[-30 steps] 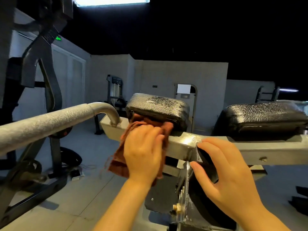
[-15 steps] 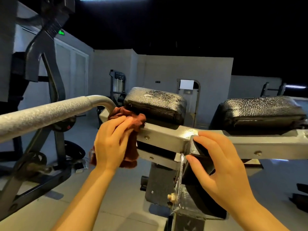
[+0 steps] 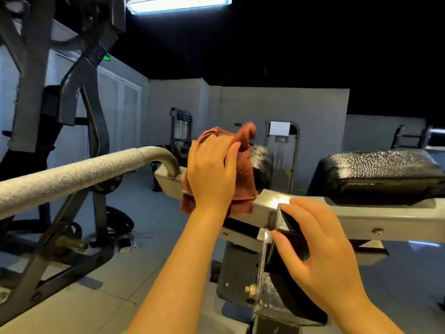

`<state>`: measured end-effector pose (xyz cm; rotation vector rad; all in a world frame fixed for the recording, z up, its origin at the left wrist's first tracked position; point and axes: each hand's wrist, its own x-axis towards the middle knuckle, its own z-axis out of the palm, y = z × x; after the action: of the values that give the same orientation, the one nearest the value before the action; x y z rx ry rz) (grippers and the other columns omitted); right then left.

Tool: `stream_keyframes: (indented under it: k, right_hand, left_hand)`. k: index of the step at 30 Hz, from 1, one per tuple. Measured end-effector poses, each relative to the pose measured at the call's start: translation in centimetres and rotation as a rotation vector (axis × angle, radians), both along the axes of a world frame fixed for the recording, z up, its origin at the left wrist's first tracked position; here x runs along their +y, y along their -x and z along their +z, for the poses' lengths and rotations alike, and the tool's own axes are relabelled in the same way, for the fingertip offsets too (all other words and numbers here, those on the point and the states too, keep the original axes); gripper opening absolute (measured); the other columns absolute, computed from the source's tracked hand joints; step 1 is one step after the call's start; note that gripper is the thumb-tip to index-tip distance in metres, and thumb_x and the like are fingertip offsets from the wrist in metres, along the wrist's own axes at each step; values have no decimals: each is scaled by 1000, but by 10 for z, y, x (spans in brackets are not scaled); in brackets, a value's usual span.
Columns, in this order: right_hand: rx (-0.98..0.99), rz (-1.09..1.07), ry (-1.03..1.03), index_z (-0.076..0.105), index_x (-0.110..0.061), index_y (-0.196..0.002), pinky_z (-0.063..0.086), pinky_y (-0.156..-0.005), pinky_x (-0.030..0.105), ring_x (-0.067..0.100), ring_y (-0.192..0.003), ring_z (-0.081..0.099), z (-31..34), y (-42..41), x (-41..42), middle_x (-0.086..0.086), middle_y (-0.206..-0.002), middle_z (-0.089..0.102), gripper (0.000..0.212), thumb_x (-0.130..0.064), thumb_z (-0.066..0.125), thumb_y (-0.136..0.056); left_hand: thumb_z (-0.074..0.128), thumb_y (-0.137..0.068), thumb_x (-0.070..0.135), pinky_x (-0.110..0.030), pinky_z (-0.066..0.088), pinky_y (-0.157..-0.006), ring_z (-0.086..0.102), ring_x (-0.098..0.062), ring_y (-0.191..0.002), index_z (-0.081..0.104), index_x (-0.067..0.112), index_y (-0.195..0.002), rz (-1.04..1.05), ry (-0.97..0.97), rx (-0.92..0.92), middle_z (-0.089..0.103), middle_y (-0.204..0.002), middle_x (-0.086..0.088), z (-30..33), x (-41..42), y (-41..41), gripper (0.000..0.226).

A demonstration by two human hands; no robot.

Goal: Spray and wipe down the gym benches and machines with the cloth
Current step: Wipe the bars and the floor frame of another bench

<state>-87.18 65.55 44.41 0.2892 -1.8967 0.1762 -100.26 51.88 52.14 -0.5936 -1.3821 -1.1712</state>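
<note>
A rust-red cloth [image 3: 243,172] is draped over the left black pad [image 3: 262,162] of a grey machine, covering most of it. My left hand [image 3: 212,174] lies on the cloth and presses it against the pad's near side, fingers bent over the fabric. A second black pad [image 3: 378,174] sits to the right on the grey crossbar [image 3: 361,218]. At the crossbar's centre my right hand [image 3: 320,256] grips a black block, thumb below and fingers on top. No spray bottle is in view.
A thick grey padded handle bar [image 3: 79,174] runs from the left edge to the crossbar's end. Dark machine frames [image 3: 72,116] stand at left with weight plates on the floor. Other machines [image 3: 180,133] stand by the far wall.
My left hand has carried the cloth up from the crossbar's left end onto the left pad, now covering most of it. My right hand has stayed on the black block.
</note>
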Motion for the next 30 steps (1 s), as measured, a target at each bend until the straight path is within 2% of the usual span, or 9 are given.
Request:
stream_keyframes:
  k: [4, 7, 9, 13, 16, 18, 21, 26, 30]
  right_hand:
    - [43, 19, -1, 58, -15, -120, 27, -106, 8, 5, -114, 45, 1, 3, 0, -5, -122, 53, 43, -40, 55, -86]
    - [35, 9, -13, 60, -11, -121, 29, -107, 11, 9, -116, 47, 1, 2, 1, -2, -123, 54, 44, -39, 55, -87]
    - [27, 7, -14, 59, -12, -122, 28, -108, 11, 8, -118, 46, -1, 1, 2, -2, -125, 53, 44, -38, 54, -87]
    - [23, 33, 11, 55, -16, -125, 26, -109, 10, 10, -121, 45, -4, 1, 3, -2, -128, 53, 44, -38, 54, -87]
    - [36, 43, 32, 54, -18, -124, 25, -108, 8, 6, -119, 43, -4, 2, 2, -2, -126, 53, 43, -38, 53, -86]
    - [35, 44, 44, 54, -18, -123, 25, -108, 7, 5, -118, 43, -3, 3, 1, -3, -126, 54, 43, -39, 53, -85]
    - [20, 25, 47, 55, -18, -123, 24, -108, 6, 5, -118, 42, -3, 3, 0, -4, -126, 53, 44, -40, 53, -85]
    - [27, 10, 29, 55, -16, -123, 26, -107, 9, 12, -119, 47, -3, 1, 0, -2, -126, 53, 43, -37, 53, -86]
    - [20, 8, 1, 51, -18, -127, 26, -111, 12, 14, -123, 46, -4, 2, 1, -1, -130, 51, 46, -37, 53, -85]
  left_hand:
    - [51, -97, 24, -35, 50, -87, 60, -13, -78, 70, 15, -85, 32, 191, 147, 69, -83, 1, -4, 16, -7, 24]
    - [51, -97, 29, -33, 43, -100, 66, -19, -99, 73, 12, -104, 90, 306, 229, 73, -105, -4, -8, 22, -11, 29]
    - [50, -97, 30, -27, 40, -101, 65, -18, -102, 72, 10, -109, 89, 341, 237, 72, -107, -5, -6, 11, -4, 32]
    - [51, -97, 23, -12, 34, -92, 61, -15, -93, 71, 8, -103, 65, 273, 99, 72, -100, -7, 5, -30, 12, 25]
    - [54, -98, 21, -18, 40, -67, 61, -18, -74, 71, 9, -91, 104, 243, -74, 70, -83, -3, 14, -48, 23, 21]
    - [53, -99, 22, -19, 37, -59, 54, -13, -68, 69, 11, -86, 98, 224, -139, 63, -75, 3, 20, -43, 24, 23]
    - [52, -98, 23, -21, 39, -68, 51, -10, -76, 69, 18, -88, 29, 229, -136, 54, -77, 13, 23, -17, 8, 21]
    - [52, -95, 23, -27, 40, -96, 57, -7, -91, 72, 16, -94, -72, 445, 128, 70, -95, 4, 11, 21, -17, 21]
    - [51, -97, 32, -27, 47, -85, 62, -12, -89, 73, 21, -102, -84, 523, 46, 72, -98, 4, 32, -7, -1, 25]
